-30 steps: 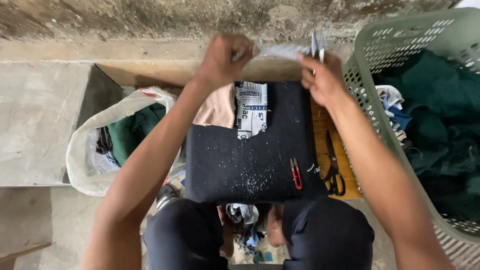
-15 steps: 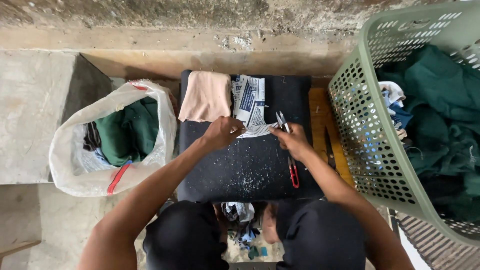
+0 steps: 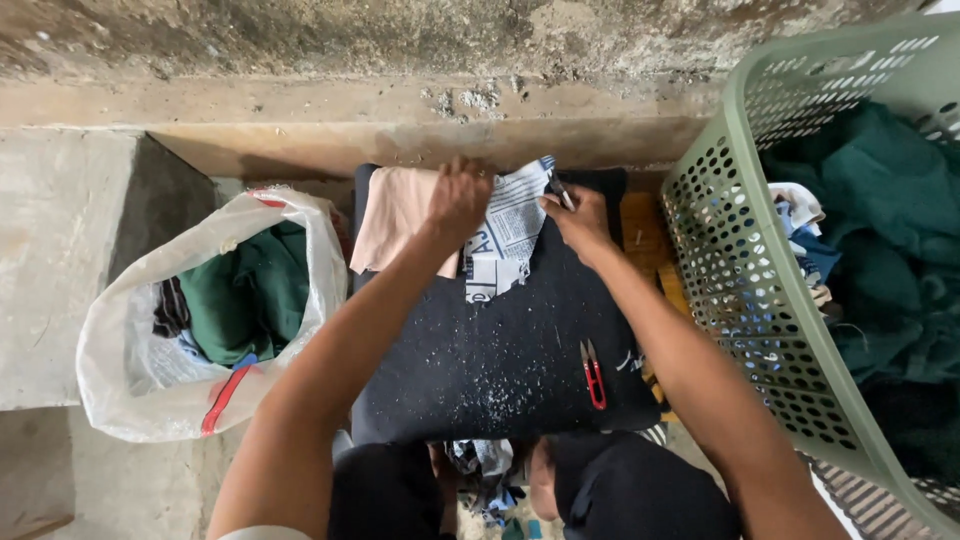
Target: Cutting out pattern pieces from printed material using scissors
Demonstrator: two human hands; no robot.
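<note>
My left hand (image 3: 460, 200) is closed on the top edge of a printed paper piece (image 3: 505, 245), which lies on the far part of a black speckled pad (image 3: 500, 350). My right hand (image 3: 582, 228) rests on the paper's right edge and pinches a slim metal tool (image 3: 556, 188) between its fingers. A pink cloth (image 3: 390, 220) lies flat just left of the paper, partly under my left hand. Red thread snips (image 3: 593, 373) lie on the pad near its right side, close to my right forearm.
A green perforated laundry basket (image 3: 740, 260) holding dark green clothes (image 3: 880, 200) stands at the right. A white plastic bag (image 3: 120, 350) with green cloth (image 3: 240, 290) sits at the left by a concrete block (image 3: 60, 260). A rough concrete ledge (image 3: 400, 100) runs behind.
Both hands came down from the far ledge to the pad, then shifted back toward its far edge, with the paper now under them. The snips have not moved.
</note>
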